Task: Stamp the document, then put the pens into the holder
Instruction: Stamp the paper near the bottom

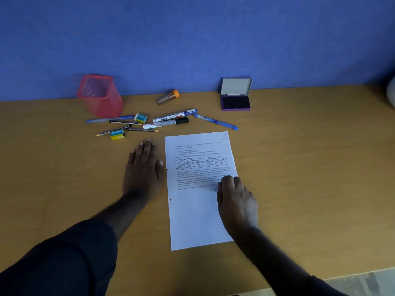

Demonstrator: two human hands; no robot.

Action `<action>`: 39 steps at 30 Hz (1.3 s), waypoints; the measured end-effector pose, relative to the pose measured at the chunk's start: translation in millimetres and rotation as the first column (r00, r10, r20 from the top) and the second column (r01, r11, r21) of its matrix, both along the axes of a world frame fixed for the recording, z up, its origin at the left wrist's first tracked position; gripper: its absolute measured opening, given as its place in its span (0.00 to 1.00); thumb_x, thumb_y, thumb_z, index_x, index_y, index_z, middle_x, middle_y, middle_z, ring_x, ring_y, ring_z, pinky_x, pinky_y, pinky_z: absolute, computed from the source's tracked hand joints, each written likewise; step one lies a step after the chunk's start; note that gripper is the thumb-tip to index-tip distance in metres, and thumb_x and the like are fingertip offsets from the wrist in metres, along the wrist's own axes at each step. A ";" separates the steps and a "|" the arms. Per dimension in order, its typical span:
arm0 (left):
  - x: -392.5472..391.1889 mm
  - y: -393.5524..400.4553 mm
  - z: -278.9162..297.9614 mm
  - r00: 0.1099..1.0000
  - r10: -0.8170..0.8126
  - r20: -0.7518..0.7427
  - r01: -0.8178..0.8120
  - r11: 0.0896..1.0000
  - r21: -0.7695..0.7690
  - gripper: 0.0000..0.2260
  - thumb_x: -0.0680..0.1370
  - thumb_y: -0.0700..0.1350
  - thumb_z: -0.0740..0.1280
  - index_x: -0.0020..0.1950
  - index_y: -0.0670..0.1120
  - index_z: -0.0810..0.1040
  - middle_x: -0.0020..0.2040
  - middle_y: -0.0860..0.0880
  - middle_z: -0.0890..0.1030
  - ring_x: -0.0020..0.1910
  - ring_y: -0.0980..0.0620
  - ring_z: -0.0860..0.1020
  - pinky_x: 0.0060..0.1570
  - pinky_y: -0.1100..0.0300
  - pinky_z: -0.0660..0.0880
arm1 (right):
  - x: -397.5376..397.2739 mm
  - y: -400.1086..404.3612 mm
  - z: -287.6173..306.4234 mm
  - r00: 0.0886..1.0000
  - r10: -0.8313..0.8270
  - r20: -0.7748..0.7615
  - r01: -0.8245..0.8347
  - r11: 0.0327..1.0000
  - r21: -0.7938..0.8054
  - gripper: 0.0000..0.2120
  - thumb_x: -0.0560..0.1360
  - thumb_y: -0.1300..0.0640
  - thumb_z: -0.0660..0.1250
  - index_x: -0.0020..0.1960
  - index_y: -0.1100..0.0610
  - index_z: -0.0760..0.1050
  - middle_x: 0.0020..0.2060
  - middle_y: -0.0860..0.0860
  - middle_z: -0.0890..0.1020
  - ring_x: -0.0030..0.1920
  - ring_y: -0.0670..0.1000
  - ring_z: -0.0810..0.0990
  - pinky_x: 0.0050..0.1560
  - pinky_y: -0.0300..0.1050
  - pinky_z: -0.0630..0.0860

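A printed document (192, 214) lies on the wooden desk (299, 178). My right hand (235, 201) rests on its right side, fingers curled down around a small stamp that is almost fully hidden; only a pale blurred bit shows at the fingertips. My left hand (143, 169) lies flat on the desk, palm down, just left of the paper and holding nothing. A red mesh holder (100, 96) stands empty at the back left. Beside it lie scattered pens: two markers (174, 117), a blue pen (215, 122), another blue pen (109, 119) and several pencils (128, 127).
An open purple ink pad (235, 102) sits at the back right against the blue wall. A small orange-capped container (167, 97) lies behind the markers. Two erasers (117, 134) (141, 118) lie among the pens. The desk's front edge runs along the bottom right.
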State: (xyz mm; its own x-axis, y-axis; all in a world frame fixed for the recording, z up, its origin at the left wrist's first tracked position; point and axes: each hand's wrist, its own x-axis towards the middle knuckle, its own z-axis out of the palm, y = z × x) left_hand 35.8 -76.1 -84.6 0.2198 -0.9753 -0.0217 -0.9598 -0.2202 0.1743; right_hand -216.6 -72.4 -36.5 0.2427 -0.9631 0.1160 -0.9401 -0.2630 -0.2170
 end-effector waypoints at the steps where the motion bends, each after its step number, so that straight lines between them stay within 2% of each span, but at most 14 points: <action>1: 0.0 0.1 0.2 1.000 0.002 0.000 -0.002 1.000 -0.001 0.28 0.80 0.53 0.46 0.79 0.42 0.54 0.80 0.44 0.55 0.80 0.45 0.52 0.77 0.47 0.51 | 0.0 -2.0 0.4 1.000 0.003 -0.015 -0.003 1.000 0.006 0.07 0.77 0.56 0.65 0.43 0.57 0.69 0.32 0.53 0.74 0.24 0.54 0.72 0.24 0.43 0.65; 5: -0.8 0.7 2.6 1.000 0.004 -0.003 -0.004 1.000 -0.004 0.29 0.80 0.52 0.46 0.79 0.41 0.56 0.80 0.44 0.56 0.79 0.44 0.53 0.77 0.46 0.52 | 0.1 -7.9 3.8 0.998 0.014 -0.055 -0.013 1.000 0.016 0.08 0.77 0.56 0.64 0.42 0.56 0.68 0.32 0.52 0.73 0.24 0.53 0.71 0.24 0.41 0.61; 12: -1.5 -0.3 2.7 1.000 0.011 0.005 -0.011 1.000 0.005 0.29 0.80 0.53 0.45 0.79 0.41 0.56 0.80 0.44 0.55 0.79 0.45 0.53 0.77 0.47 0.51 | -0.4 -0.7 5.7 0.998 -0.008 -0.063 0.010 0.999 0.032 0.09 0.75 0.57 0.67 0.42 0.56 0.67 0.31 0.51 0.73 0.22 0.53 0.70 0.24 0.40 0.60; 17: -1.2 -3.0 2.1 0.999 0.003 0.038 -0.004 1.000 0.027 0.29 0.79 0.52 0.45 0.79 0.41 0.57 0.80 0.43 0.56 0.79 0.43 0.54 0.77 0.46 0.53 | -0.4 -6.8 7.1 1.000 0.017 -0.011 -0.017 0.998 0.056 0.07 0.79 0.54 0.62 0.44 0.55 0.66 0.33 0.51 0.73 0.24 0.52 0.70 0.24 0.41 0.63; 20: -1.6 -3.1 3.9 0.999 -0.003 0.052 0.001 0.999 0.041 0.29 0.79 0.52 0.45 0.78 0.40 0.57 0.80 0.43 0.56 0.79 0.43 0.55 0.77 0.46 0.53 | -6.0 -7.4 12.2 0.987 0.001 0.159 -0.021 0.992 0.122 0.07 0.80 0.51 0.57 0.47 0.54 0.66 0.39 0.50 0.75 0.29 0.53 0.71 0.27 0.44 0.67; 23: -1.9 -2.9 6.3 0.998 -0.003 0.065 0.000 0.999 0.045 0.29 0.79 0.52 0.46 0.78 0.40 0.58 0.79 0.42 0.58 0.78 0.42 0.56 0.76 0.46 0.54 | -19.6 -9.9 22.0 0.910 -0.097 0.404 0.067 0.994 0.088 0.06 0.78 0.50 0.59 0.47 0.52 0.69 0.41 0.48 0.78 0.33 0.52 0.76 0.28 0.46 0.73; 25: -0.7 -5.3 10.0 0.997 -0.023 0.070 0.019 0.999 0.046 0.28 0.79 0.51 0.48 0.76 0.39 0.61 0.77 0.40 0.62 0.76 0.40 0.60 0.75 0.45 0.58 | -30.3 -18.3 22.5 0.825 -0.197 0.530 0.174 0.980 0.094 0.02 0.75 0.53 0.63 0.44 0.50 0.71 0.38 0.46 0.81 0.33 0.50 0.77 0.30 0.45 0.72; 27: 1.5 -8.6 13.2 0.995 -0.062 0.082 0.058 0.997 0.052 0.28 0.78 0.51 0.49 0.74 0.37 0.65 0.74 0.38 0.67 0.73 0.38 0.64 0.73 0.44 0.62 | -38.2 -29.9 22.9 0.693 -0.291 0.659 0.236 0.956 0.174 0.02 0.70 0.53 0.62 0.42 0.50 0.72 0.37 0.47 0.84 0.35 0.51 0.79 0.33 0.47 0.75; 29: 4.3 -10.5 14.2 0.993 -0.079 0.085 0.074 0.996 0.056 0.28 0.77 0.51 0.50 0.72 0.38 0.67 0.72 0.38 0.68 0.72 0.39 0.66 0.72 0.45 0.64 | -44.6 -41.1 24.5 0.640 -0.326 0.696 0.266 0.943 0.198 0.03 0.69 0.54 0.62 0.43 0.52 0.72 0.37 0.48 0.83 0.35 0.50 0.80 0.33 0.47 0.75; 32: 7.9 -8.7 10.2 0.997 -0.070 0.036 0.069 0.997 0.022 0.28 0.77 0.52 0.51 0.72 0.39 0.66 0.73 0.40 0.67 0.73 0.40 0.64 0.73 0.45 0.62 | -53.0 -58.4 20.6 0.646 -0.346 0.680 0.294 0.935 0.197 0.06 0.71 0.62 0.67 0.46 0.58 0.71 0.35 0.45 0.77 0.33 0.44 0.75 0.31 0.40 0.68; 35: 8.9 -7.6 8.3 0.996 -0.088 0.022 0.089 0.996 -0.008 0.28 0.78 0.52 0.50 0.75 0.39 0.63 0.76 0.40 0.64 0.76 0.41 0.61 0.75 0.44 0.59 | -57.5 -78.2 6.5 0.676 -0.319 0.665 0.303 0.942 0.144 0.07 0.72 0.63 0.69 0.46 0.60 0.72 0.34 0.48 0.76 0.31 0.43 0.73 0.28 0.33 0.66; 39: 8.6 -8.0 7.8 0.996 -0.091 0.024 0.091 0.996 -0.001 0.29 0.79 0.53 0.47 0.78 0.41 0.57 0.79 0.42 0.59 0.78 0.43 0.56 0.77 0.47 0.55 | -55.3 -110.6 -13.8 0.715 -0.288 0.637 0.294 0.950 0.100 0.09 0.73 0.58 0.71 0.47 0.60 0.72 0.37 0.53 0.79 0.34 0.53 0.76 0.32 0.44 0.70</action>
State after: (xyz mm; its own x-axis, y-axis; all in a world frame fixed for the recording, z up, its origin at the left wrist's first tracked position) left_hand 44.4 -84.1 -76.8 0.1309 -0.9913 -0.0150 -0.9797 -0.1317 0.1511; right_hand -271.9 -183.0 -50.4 -0.1833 -0.9720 0.1470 -0.6123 -0.0041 -0.7906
